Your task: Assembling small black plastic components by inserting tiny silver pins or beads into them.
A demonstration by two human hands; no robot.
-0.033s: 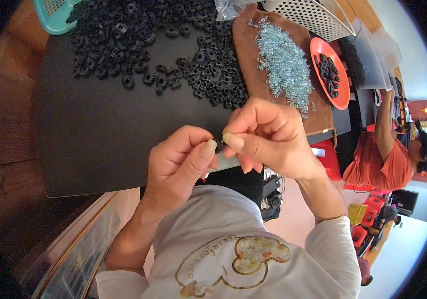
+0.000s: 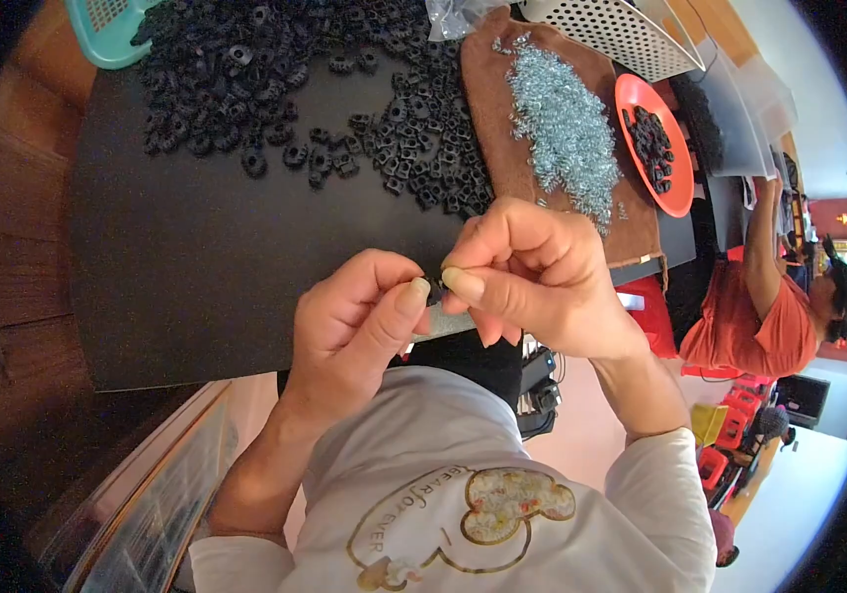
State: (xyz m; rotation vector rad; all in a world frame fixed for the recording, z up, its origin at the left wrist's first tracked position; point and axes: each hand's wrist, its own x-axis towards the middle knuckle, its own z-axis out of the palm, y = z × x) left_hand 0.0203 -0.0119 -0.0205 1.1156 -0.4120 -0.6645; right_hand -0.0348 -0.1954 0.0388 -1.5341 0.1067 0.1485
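Observation:
Over the near edge of the dark table, my left hand (image 2: 359, 321) pinches a small black plastic part (image 2: 434, 290) between thumb and forefinger. Thumb and forefinger of my right hand (image 2: 532, 282) are pressed together at the same part. Whatever they hold is hidden by the fingertips; the other right fingers curl loosely. Beyond my hands lies a spread of small black plastic pieces (image 2: 428, 138), with a larger heap of black ridged pieces (image 2: 226, 84) to its left. To the right, a pile of small silvery springs (image 2: 562, 128) rests on a brown cloth (image 2: 492, 128).
An orange-red plate (image 2: 680, 188) of black parts stands right of the springs. Behind are a white perforated basket (image 2: 621, 35), a clear plastic bin (image 2: 744, 124) and a clear bag (image 2: 458, 18). A turquoise basket (image 2: 107, 44) sits far left. A person in orange (image 2: 754, 316) works at right.
My right hand has dropped very slightly, its fingertips still at the black part. My left hand stays in place.

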